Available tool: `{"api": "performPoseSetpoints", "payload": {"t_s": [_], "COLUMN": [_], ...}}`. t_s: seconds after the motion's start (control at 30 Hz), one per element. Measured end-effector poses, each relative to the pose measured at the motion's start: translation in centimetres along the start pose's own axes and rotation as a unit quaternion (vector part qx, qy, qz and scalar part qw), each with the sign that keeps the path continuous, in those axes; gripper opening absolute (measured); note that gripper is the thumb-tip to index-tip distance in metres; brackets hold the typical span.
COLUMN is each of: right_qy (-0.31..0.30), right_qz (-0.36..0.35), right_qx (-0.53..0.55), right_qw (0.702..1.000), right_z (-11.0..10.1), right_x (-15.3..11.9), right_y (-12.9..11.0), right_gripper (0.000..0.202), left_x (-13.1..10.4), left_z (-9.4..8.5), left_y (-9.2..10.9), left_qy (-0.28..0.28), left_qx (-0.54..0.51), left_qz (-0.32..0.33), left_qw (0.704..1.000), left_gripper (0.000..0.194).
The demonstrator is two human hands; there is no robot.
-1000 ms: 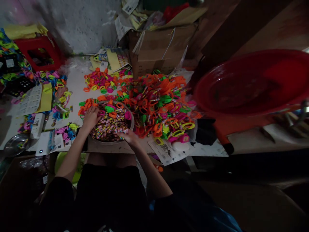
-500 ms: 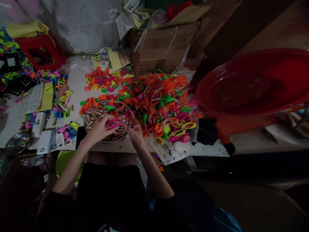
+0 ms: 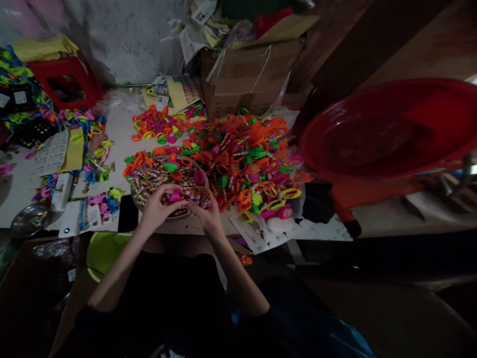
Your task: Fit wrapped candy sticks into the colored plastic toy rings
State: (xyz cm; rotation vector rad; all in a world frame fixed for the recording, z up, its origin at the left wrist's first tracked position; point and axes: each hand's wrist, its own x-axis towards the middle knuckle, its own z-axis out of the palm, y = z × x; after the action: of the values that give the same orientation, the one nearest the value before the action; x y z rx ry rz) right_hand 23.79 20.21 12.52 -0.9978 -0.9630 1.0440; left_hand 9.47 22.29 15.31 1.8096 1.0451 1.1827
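My left hand (image 3: pixel 159 206) is closed around a pink toy watch (image 3: pixel 175 195), a small plastic band, above the near side of a round metal bowl (image 3: pixel 206 179). Small printed-wrap tubes (image 3: pixel 151 177) fill the bowl, with a few green, orange and pink watches on top. Thumb and fingers of my right hand (image 3: pixel 207 214) are bent around a bunch of the small tubes (image 3: pixel 201 196), close beside the left fingertips. Whether the right fingertips touch the pink watch I cannot tell.
A large heap of orange, pink and green toy watches (image 3: pixel 246 159) lies right of the bowl. Behind stands a cardboard box (image 3: pixel 257 69); a red basin (image 3: pixel 372 144) is at the right. On the left are a red stool (image 3: pixel 70 84), a power strip (image 3: pixel 61 191) and a phone (image 3: pixel 128 214).
Both hands have drawn slightly nearer to me over the bowl. The pink watch has turned in the left fingers, and more tubes show in the right hand.
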Motion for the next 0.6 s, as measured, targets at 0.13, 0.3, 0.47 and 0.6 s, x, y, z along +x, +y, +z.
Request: {"api": "performPoseSetpoints", "payload": {"t_s": [0.13,0.3,0.47,0.6], "right_qy": [0.016,0.032,0.002,-0.008], "right_qz": [0.017,0.073,0.051,0.06], "right_qx": [0.002,0.025,0.012,0.009], "right_qw": [1.0,0.997,0.999,0.998], "right_z": [1.0,1.2,0.6,0.6], "right_x": [-0.6,-0.6,-0.6,-0.9], "right_y": [0.5,1.1,1.5,1.7], "right_gripper": [0.027,0.026,0.024,0.028], "left_x": [-1.1,-2.0,-2.5,-2.8], "left_z": [2.2,3.1,2.3,2.1], "left_y": [-1.3,-2.2,-2.2,-2.1], "left_qy": [0.117,0.145,0.132,0.135], "left_qx": [-0.137,-0.202,-0.177,-0.161], "left_qz": [-0.057,-0.101,-0.066,-0.023], "left_qw": [0.982,0.963,0.973,0.977], "left_gripper": [0.041,0.035,0.033,0.039]}}
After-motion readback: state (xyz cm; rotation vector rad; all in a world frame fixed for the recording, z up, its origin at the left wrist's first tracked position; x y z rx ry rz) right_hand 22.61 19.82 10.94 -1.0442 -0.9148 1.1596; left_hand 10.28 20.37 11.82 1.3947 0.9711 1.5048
